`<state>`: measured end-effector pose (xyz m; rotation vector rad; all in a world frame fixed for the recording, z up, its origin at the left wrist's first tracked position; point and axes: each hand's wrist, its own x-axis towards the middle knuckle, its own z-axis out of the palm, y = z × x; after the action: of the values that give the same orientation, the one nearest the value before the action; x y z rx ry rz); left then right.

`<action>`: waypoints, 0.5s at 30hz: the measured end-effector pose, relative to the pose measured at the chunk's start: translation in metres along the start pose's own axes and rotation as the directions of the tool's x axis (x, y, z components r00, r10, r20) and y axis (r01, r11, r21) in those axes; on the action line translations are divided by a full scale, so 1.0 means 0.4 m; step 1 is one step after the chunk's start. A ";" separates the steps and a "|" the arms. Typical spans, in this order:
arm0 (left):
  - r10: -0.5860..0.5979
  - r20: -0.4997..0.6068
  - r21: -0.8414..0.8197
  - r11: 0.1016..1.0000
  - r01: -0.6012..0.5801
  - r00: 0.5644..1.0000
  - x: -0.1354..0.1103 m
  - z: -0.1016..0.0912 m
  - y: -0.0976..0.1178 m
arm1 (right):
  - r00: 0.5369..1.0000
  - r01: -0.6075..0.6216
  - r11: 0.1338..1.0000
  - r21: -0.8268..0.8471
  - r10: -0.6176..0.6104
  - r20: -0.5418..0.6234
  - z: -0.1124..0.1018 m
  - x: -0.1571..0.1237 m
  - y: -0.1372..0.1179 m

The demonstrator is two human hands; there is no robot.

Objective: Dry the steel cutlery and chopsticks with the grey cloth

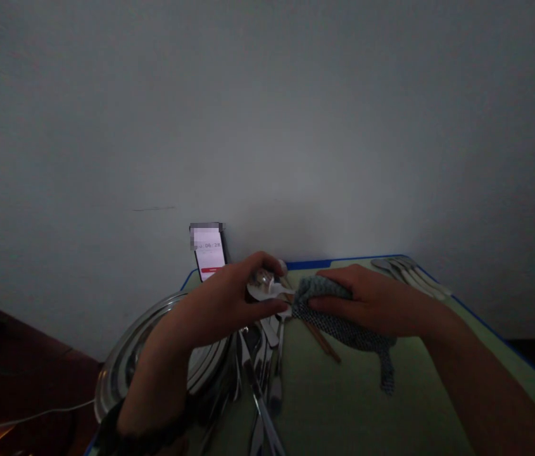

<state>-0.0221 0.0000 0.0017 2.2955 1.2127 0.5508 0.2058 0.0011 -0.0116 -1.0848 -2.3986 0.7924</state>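
Between the fingers and thumb of my left hand (222, 310) is the bowl end of a shiny metal spoon (263, 290). My right hand (371, 297) is closed on a grey-blue knitted cloth (347, 323), folded around the spoon's handle, so most of that handle is hidden. One end of the cloth hangs down on the right. Just below my hands lies a loose pile of metal cutlery (260, 386), knives among it. A pair of brown chopsticks (323, 342) lies slanted under the cloth.
A round metal tray (118, 367) stands at the left, partly behind my left forearm. Several pieces of cutlery (409, 275) lie side by side at the back right of the green, blue-edged table (343, 405). A lit phone (210, 253) leans on the wall (295, 126).
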 end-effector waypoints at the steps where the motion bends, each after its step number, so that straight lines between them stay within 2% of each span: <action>1: 0.022 -0.039 0.028 0.999 -0.021 0.999 -0.003 -0.007 -0.008 | 1.000 0.009 1.000 0.008 -0.009 0.018 -0.004 0.000 0.003; 5: 0.023 -0.114 0.115 0.993 -0.010 0.993 -0.015 -0.033 -0.029 | 0.995 0.005 0.999 0.032 -0.008 0.097 -0.030 -0.010 0.025; 8: -0.005 -0.133 0.145 0.989 0.025 0.991 -0.013 -0.029 -0.024 | 0.994 -0.020 1.000 0.010 0.019 0.105 -0.045 -0.021 0.038; 10: -0.019 -0.100 0.124 0.992 0.032 0.995 -0.002 -0.008 -0.009 | 0.996 -0.013 1.000 -0.002 0.013 0.092 -0.043 -0.022 0.036; 15: 0.024 0.081 0.128 0.991 -0.034 0.996 0.031 0.046 0.035 | 0.991 0.064 0.998 -0.025 -0.061 0.115 -0.012 0.002 0.014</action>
<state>0.0038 -0.0006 -0.0032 2.4215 1.2111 0.3980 0.2111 0.0063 -0.0113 -0.9947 -2.5331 0.8220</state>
